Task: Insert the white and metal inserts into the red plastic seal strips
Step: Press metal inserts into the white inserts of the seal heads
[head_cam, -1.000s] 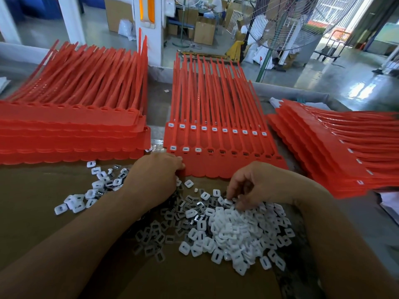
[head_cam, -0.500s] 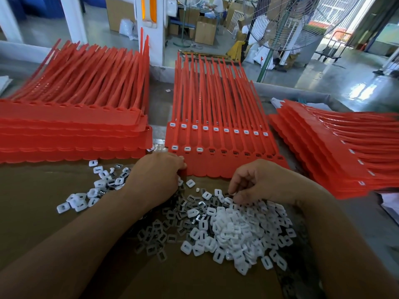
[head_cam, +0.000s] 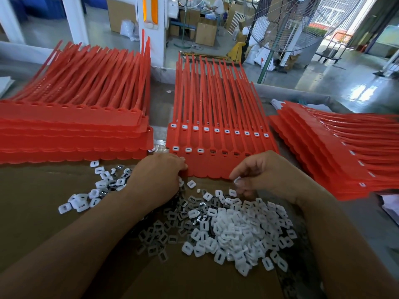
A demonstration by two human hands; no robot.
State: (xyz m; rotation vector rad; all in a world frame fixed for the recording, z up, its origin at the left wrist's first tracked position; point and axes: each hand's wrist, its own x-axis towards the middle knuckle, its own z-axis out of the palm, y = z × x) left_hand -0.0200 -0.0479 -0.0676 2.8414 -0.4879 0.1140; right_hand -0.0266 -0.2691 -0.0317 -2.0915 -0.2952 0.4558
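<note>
A sheet of red seal strips (head_cam: 218, 165) lies in the middle of the bench. Its near row has three white inserts at the left, then sockets showing metal pieces. My left hand (head_cam: 157, 175) rests at the sheet's near left corner, fingers curled against its edge. My right hand (head_cam: 261, 171) hovers just off the sheet's near edge and pinches one white insert (head_cam: 237, 180) at its fingertips. A heap of white inserts (head_cam: 239, 229) lies below my right hand, with metal inserts (head_cam: 172, 219) mixed in at its left.
A tall stack of red strip sheets (head_cam: 73, 134) stands at the left and another stack (head_cam: 336, 156) fans out at the right. A small scatter of inserts (head_cam: 97, 188) lies left of my left hand. Brown cardboard (head_cam: 38, 212) covers the bench. A standing fan (head_cam: 280, 24) is behind.
My right hand has lifted off the white heap with one insert pinched and risen toward the sheet's near edge. My left hand has stayed at the sheet's corner.
</note>
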